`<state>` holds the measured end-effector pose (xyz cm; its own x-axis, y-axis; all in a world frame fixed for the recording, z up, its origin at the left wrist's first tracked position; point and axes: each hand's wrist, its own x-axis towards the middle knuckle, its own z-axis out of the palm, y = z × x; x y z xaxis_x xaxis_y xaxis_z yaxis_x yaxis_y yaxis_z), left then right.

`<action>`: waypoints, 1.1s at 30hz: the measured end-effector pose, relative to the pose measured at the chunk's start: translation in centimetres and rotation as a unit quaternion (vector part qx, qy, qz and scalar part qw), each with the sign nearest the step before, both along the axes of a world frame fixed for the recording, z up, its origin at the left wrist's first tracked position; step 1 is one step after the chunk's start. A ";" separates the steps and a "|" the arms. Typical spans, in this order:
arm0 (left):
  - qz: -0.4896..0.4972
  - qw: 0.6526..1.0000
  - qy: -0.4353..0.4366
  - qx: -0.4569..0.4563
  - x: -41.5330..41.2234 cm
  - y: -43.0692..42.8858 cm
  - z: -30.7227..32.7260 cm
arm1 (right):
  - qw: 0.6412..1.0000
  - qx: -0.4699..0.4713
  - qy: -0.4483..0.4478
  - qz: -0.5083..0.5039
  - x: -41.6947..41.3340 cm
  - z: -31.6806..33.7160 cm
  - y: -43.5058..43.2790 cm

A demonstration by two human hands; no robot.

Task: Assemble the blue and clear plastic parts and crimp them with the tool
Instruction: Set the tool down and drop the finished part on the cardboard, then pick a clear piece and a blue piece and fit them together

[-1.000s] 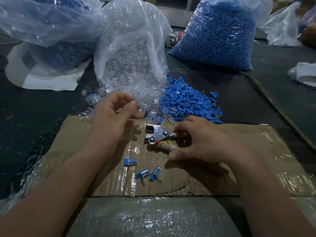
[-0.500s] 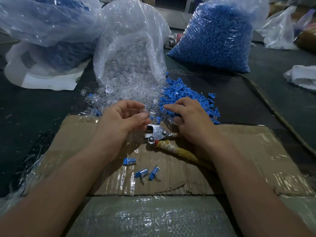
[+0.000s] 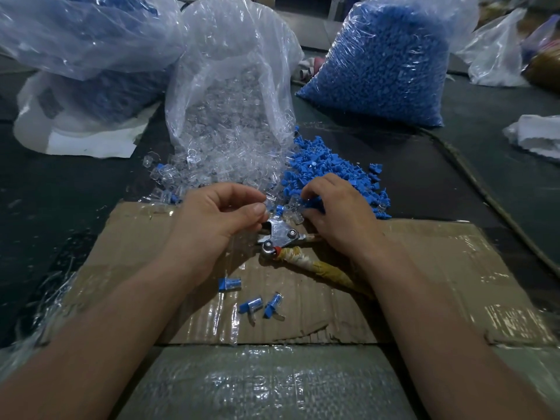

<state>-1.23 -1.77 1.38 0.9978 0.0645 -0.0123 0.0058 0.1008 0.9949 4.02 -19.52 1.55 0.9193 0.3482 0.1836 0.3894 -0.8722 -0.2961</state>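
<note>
A dark tabletop [image 3: 60, 207] is covered on the near side by a taped cardboard sheet [image 3: 439, 268]; 3 plastic bags are seen at the far side: a bag of blue parts [image 3: 385, 65] at the right, an opened bag of clear parts [image 3: 233, 101] in the middle and a left bag [image 3: 75, 34]; loose clear parts [image 3: 188, 174] and a blue pile [image 3: 333, 168] are spilled side by side at the cardboard's far edge; the left hand [image 3: 218, 219] is curled, and a small clear part [image 3: 269, 205] appears to be pinched between thumb and forefinger; the right hand [image 3: 339, 207] is curled into the blue pile, and whether anything is held cannot be told; the crimp tool [image 3: 281, 236] is laid on the cardboard between the hands; 3 assembled pieces [image 3: 251, 306] are laid nearer.
</note>
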 end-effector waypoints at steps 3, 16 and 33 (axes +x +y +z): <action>-0.006 1.000 -0.002 -0.003 -0.1 -0.2 0.1 | 1.000 -0.004 -0.007 0.001 0.1 -0.1 0.0; -0.024 1.000 0.003 0.004 -0.3 -0.5 0.6 | 1.000 -0.017 -0.010 0.012 0.2 -0.4 0.0; 0.022 0.997 -0.034 0.064 -0.4 -0.6 0.2 | 0.939 0.337 0.027 0.068 -4.3 2.4 1.5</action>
<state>-1.63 -2.32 1.58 0.9922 0.1059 0.0664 -0.0637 -0.0282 0.9976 -0.32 -18.00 3.91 0.8885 0.2850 0.3597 0.4532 -0.4224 -0.7849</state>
